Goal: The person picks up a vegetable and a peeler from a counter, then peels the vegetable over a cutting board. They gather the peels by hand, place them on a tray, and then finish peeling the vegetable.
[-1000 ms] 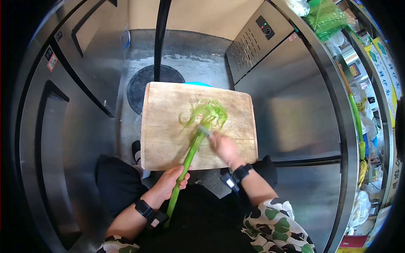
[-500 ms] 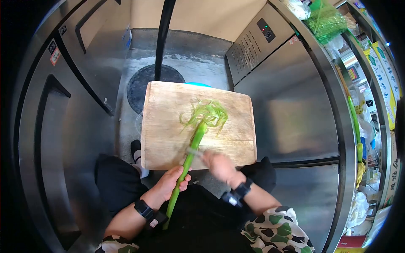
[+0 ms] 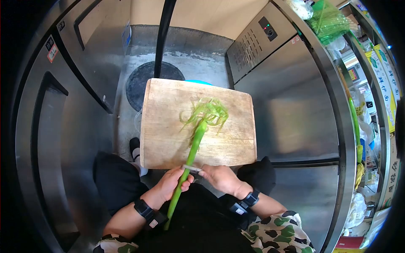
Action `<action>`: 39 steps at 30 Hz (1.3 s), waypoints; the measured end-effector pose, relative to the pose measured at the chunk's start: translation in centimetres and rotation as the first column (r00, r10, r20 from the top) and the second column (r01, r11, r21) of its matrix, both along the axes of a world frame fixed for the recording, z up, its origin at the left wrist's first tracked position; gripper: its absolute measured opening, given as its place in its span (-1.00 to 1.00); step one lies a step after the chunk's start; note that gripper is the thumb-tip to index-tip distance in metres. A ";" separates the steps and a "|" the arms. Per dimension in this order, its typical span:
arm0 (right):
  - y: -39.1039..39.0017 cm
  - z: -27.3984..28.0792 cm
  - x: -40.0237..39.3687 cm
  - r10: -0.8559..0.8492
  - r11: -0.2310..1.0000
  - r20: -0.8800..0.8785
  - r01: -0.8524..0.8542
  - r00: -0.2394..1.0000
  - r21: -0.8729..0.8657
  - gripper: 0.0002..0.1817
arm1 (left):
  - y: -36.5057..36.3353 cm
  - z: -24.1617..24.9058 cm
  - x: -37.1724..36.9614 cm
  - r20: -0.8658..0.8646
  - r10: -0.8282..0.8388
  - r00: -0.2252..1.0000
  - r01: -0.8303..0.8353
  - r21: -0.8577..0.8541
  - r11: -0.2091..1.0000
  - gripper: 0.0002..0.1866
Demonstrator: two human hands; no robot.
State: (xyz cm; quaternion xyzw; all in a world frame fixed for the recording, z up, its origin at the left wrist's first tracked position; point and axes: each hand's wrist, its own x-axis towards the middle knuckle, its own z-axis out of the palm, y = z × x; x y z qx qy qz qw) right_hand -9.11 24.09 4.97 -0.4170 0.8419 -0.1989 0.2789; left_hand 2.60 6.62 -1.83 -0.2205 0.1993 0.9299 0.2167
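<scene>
A long green celtuce stalk slants from the cutting board down toward my lap, its far tip resting among peelings. My left hand is wrapped around the stalk just below the board's near edge. In my right hand is a peeler, its blade lying across the stalk right beside my left fingers. Thin, curly green peelings are heaped on the wooden cutting board around the stalk's far tip. My fingers hide most of the peeler's handle.
Stainless steel cabinets stand close at left and right. A black pole rises behind the board, near a dark round cover on the floor. Shelves at far right hold bags and packages, including a green bag.
My right hand has drawn the peeler down the stalk toward my left hand. The left hand and the stalk have hardly moved.
</scene>
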 end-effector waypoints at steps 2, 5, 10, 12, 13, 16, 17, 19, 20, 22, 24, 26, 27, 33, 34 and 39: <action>-0.4 -0.8 0.0 0.016 1.000 -0.094 -0.015 0.995 0.016 -0.74 | 0.1 -0.3 0.1 0.027 0.002 1.000 -0.001 -0.036 0.999 -0.60; -1.4 -3.2 -3.8 -0.069 0.990 -0.230 0.095 0.971 0.103 -0.69 | -0.1 -0.1 0.1 -0.033 -0.015 0.999 0.014 -0.012 1.000 -0.60; -0.5 -4.4 -14.3 -0.436 0.860 -0.474 0.509 0.765 0.031 -0.64 | -0.1 0.1 0.1 -0.061 -0.030 0.998 0.024 -0.088 0.996 -0.61; 0.7 -3.0 -14.2 -0.439 0.877 -0.461 0.480 0.771 -0.032 -0.65 | -0.1 0.2 -0.1 -0.049 -0.009 0.999 0.005 -0.092 0.996 -0.64; 1.2 -2.7 -13.6 -0.437 0.884 -0.453 0.464 0.777 -0.058 -0.66 | -0.1 0.1 -0.1 -0.039 0.005 0.999 -0.007 -0.061 0.998 -0.66; 1.0 -0.7 -7.9 -0.419 0.905 -0.221 0.424 0.881 -0.027 -0.73 | 0.2 -0.2 -0.2 -0.034 0.020 0.999 -0.022 -0.043 0.999 -0.72; 0.5 0.3 -5.8 -0.378 0.921 -0.212 0.390 0.901 0.015 -0.72 | 0.2 -0.3 -0.2 -0.037 0.026 0.999 -0.027 -0.050 0.998 -0.74; 0.2 0.1 -2.8 -0.216 0.970 -0.197 0.233 0.956 0.068 -0.73 | 0.3 -0.4 -0.2 -0.026 0.033 0.999 -0.035 -0.082 0.996 -0.79; -0.2 0.4 -1.6 -0.132 0.983 -0.212 0.156 0.968 0.100 -0.73 | 0.3 -0.4 -0.1 -0.019 0.034 0.999 -0.035 -0.101 0.994 -0.81; -0.8 0.2 -1.1 -0.041 0.982 -0.257 0.087 0.966 0.170 -0.73 | 0.3 -0.4 0.1 -0.009 0.021 1.000 -0.022 -0.195 0.980 -0.81; -1.1 -1.6 -2.8 -0.019 0.965 -0.322 0.102 0.947 0.243 -0.73 | 0.2 -0.7 0.1 -0.017 0.014 1.000 -0.018 -0.238 0.971 -0.81; -1.9 -1.6 -7.2 -0.168 0.898 -0.329 0.282 0.929 0.337 -0.72 | 0.2 -1.1 0.1 -0.038 0.007 0.999 -0.016 -0.232 0.972 -0.81; -1.6 -2.3 -9.7 -0.289 0.863 -0.359 0.404 0.887 0.304 -0.69 | 0.1 -0.9 0.1 -0.052 0.004 0.999 -0.018 -0.265 0.964 -0.81; 3.2 -2.7 -13.4 -0.484 0.840 -0.359 0.539 0.798 0.065 -0.61 | -0.1 -0.1 0.0 -0.013 0.032 0.999 -0.034 -0.247 0.968 -0.78; 3.9 -3.4 -12.5 -0.498 0.849 -0.286 0.527 0.819 0.031 -0.63 | 0.0 -0.3 -0.1 -0.018 0.027 0.999 -0.031 -0.228 0.973 -0.77; 3.5 -2.8 -7.1 -0.598 0.801 0.086 0.597 0.797 0.044 -0.64 | 0.0 -1.0 -0.1 -0.011 -0.016 1.000 0.015 -0.085 0.996 -0.67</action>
